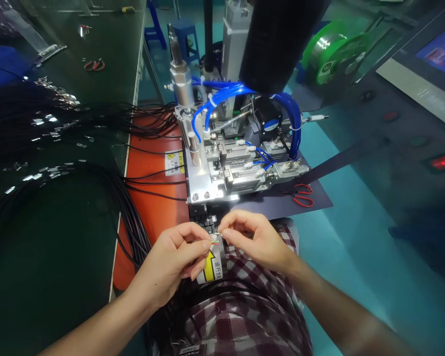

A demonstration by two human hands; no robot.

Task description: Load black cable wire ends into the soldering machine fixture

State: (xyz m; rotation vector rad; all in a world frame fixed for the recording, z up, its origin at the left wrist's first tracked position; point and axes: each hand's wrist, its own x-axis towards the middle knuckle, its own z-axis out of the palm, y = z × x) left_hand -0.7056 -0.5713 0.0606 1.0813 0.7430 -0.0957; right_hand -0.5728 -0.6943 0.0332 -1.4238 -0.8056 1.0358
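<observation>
Near the front edge of the metal machine point(203, 183), my left hand point(181, 252) is closed in a pinch on thin coloured wires point(215, 243), red and green ends showing past the fingertips. My right hand point(250, 240) faces it, thumb and forefinger pinched on a pale wire end just beside the left fingertips. The hands are a small gap apart. Below them is a white label with a yellow arrow point(209, 269). The rest of the wires is hidden by my left hand.
Black cables point(131, 217) lie in bundles over the dark table point(59, 257) and orange surface point(155, 198) at left. Red-handled pliers point(304, 195) rest right of the machine. A green spool point(328, 52) and a screen point(437, 54) are at upper right.
</observation>
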